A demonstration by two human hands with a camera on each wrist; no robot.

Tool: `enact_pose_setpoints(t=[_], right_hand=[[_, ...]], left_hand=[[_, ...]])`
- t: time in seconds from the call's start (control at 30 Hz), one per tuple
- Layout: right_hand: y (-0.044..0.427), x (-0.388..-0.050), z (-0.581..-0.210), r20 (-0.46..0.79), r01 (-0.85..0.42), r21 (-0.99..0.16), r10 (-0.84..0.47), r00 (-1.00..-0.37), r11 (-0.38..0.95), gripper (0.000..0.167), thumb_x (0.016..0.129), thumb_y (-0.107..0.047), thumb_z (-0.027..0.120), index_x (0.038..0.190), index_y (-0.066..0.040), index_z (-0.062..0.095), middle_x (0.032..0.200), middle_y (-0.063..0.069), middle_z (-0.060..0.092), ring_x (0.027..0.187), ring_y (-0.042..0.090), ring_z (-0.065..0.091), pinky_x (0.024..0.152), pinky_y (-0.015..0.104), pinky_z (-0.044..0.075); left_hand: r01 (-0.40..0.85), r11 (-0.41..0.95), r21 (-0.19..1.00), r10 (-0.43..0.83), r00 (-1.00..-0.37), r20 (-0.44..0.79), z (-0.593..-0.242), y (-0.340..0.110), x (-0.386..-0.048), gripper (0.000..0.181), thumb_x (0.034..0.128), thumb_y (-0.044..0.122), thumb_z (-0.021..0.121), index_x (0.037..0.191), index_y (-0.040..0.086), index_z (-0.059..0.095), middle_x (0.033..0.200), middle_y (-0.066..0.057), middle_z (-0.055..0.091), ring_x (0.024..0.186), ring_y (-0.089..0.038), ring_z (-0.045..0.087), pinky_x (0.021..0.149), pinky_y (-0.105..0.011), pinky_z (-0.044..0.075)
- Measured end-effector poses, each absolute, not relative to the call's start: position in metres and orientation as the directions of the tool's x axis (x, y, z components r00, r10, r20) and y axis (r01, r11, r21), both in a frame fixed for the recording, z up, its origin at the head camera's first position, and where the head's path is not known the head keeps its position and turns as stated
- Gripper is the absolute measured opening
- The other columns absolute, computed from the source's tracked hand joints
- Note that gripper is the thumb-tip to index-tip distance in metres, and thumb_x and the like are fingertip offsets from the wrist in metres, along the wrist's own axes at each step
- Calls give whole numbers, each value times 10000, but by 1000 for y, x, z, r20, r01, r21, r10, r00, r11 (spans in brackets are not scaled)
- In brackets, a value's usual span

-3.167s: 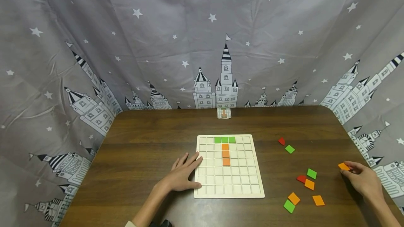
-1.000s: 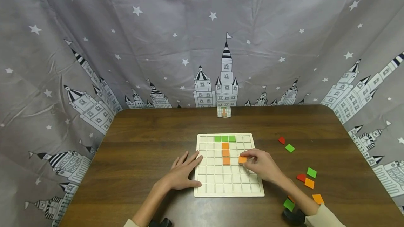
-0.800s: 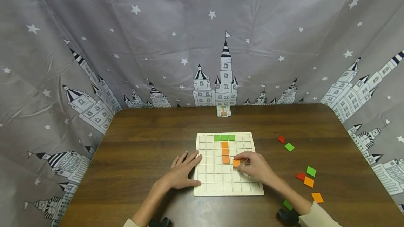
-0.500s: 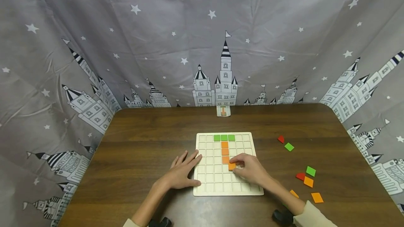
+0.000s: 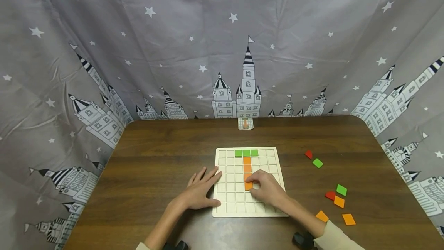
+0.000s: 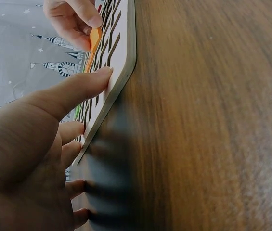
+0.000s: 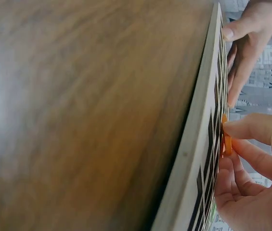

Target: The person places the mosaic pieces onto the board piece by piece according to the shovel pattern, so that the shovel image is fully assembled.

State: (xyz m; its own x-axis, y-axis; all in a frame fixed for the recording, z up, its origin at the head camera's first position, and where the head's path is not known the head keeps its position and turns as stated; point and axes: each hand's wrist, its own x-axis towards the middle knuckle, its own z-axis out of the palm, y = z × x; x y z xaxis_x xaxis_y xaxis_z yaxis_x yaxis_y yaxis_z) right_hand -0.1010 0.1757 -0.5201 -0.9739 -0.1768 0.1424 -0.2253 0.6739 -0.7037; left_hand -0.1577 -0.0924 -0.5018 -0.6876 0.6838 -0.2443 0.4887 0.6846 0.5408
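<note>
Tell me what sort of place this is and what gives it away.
Probably an indoor play or tabletop-recording corner: gray castle-and-star fabric hangs around the back and sides of a dark wooden table, on which lies a pale gridded board partly filled with colored tiles.

No texts, labels, brands or numbers are legible.

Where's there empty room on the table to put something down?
A big bare patch of table lies left of the board and the left hand. Another lies right of the loose pieces. It's crowded mid-board, where the right hand pinches an orange tile, and among those loose pieces.
</note>
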Motion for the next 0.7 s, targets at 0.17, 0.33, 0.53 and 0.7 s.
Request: enact_pose_setpoints(t=[0.17,0.33,0.53,0.7], right_hand=[[173,-101,-521,142,-223,-701,-175,-974,677,267,716,58,725,946,-69,770,943,-27,659,914,175,624,823,349,510],[173,-101,-521,140,-216,-700,-165,-976,681,242,729,43,759,943,-68,772,946,-24,660,925,182,627,832,361,512],[175,-100,-521,140,-217,-698,-167,-976,683,227,736,23,779,941,-76,778,945,-29,681,903,178,638,802,350,517],[176,-101,-520,127,-204,-698,-162,-979,686,224,737,12,774,939,-85,779,949,-35,690,895,166,637,798,342,512]], left_hand=[[482,690,541,679,-690,-251,-501,-93,-157,882,863,397,773,1576,129,330,1650,-82,187,1488,-438,57,1112,-683,49],[482,687,543,680,-689,-249,-501,-93,-158,884,864,395,773,1577,126,326,1651,-85,184,1488,-439,56,1111,-684,46],[484,682,549,685,-684,-248,-501,-93,-158,885,863,391,774,1577,121,325,1649,-92,184,1488,-440,55,1112,-682,39],[482,687,544,681,-687,-252,-501,-92,-158,883,864,390,774,1576,122,326,1649,-88,185,1489,-436,56,1114,-680,40]])
